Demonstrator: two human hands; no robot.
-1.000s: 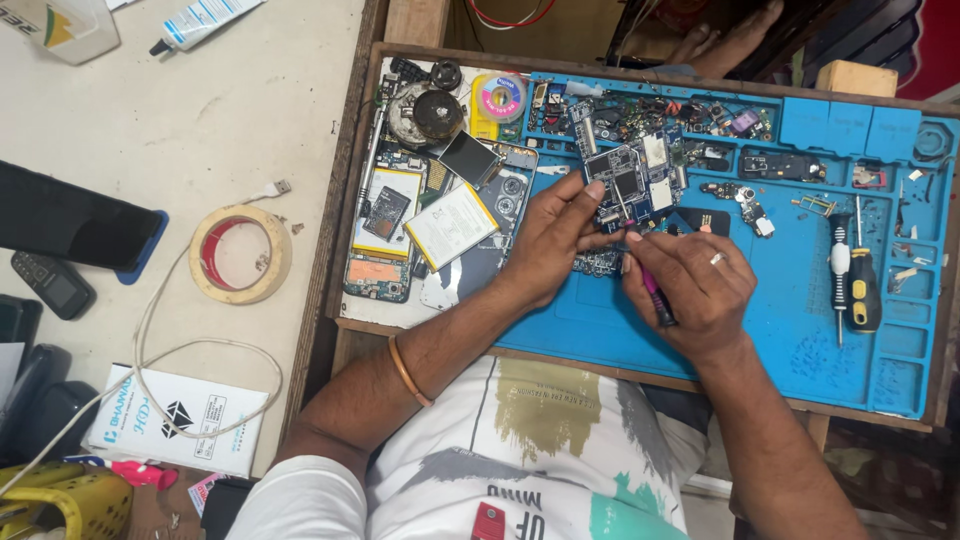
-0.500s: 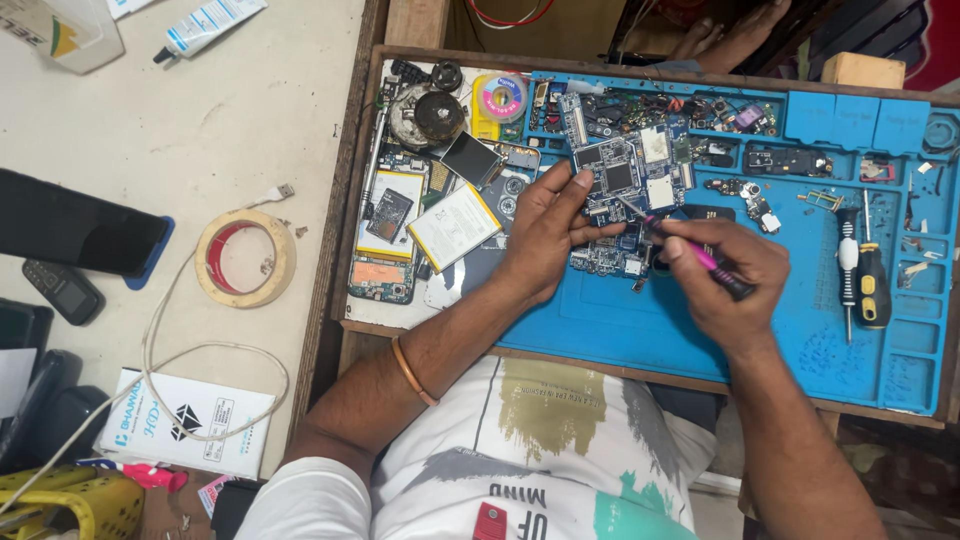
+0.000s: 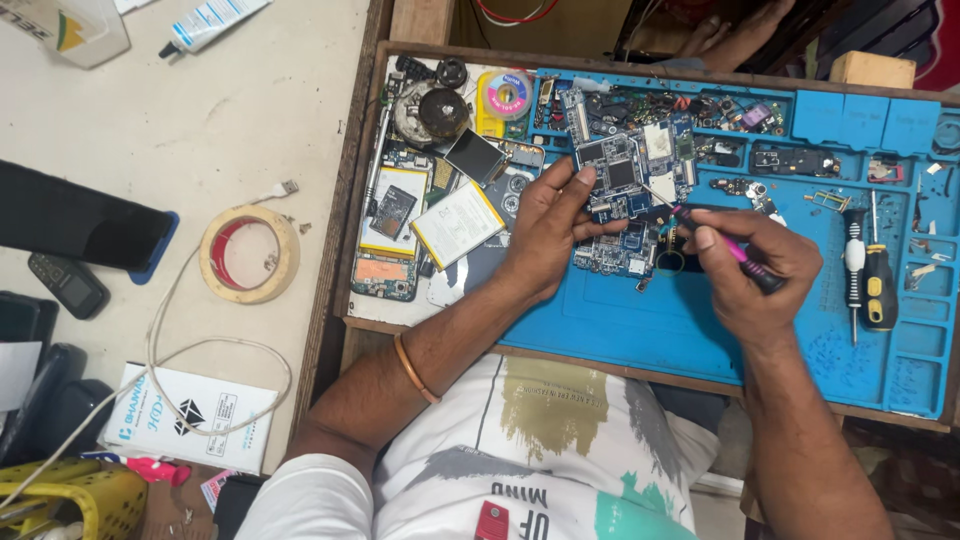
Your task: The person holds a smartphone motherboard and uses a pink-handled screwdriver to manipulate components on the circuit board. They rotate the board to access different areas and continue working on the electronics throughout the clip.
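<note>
Cluttered with phone parts, the blue repair mat (image 3: pixel 700 330) is carrying a circuit board (image 3: pixel 630 175) near its top middle. Left hand (image 3: pixel 545 235) is pinning the board down with its fingertips, keeping it steady, while right hand (image 3: pixel 755 270) is gripping a pink-handled tool (image 3: pixel 725 245), tip touching the board. Screwdrivers (image 3: pixel 868 275) are lying just right.

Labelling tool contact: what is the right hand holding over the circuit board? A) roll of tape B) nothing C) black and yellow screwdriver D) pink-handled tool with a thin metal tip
D: the right hand grips a pink-handled tool with its thin tip on the circuit board, which the left hand steadies; the black and yellow screwdriver lies untouched on the blue mat.
</note>
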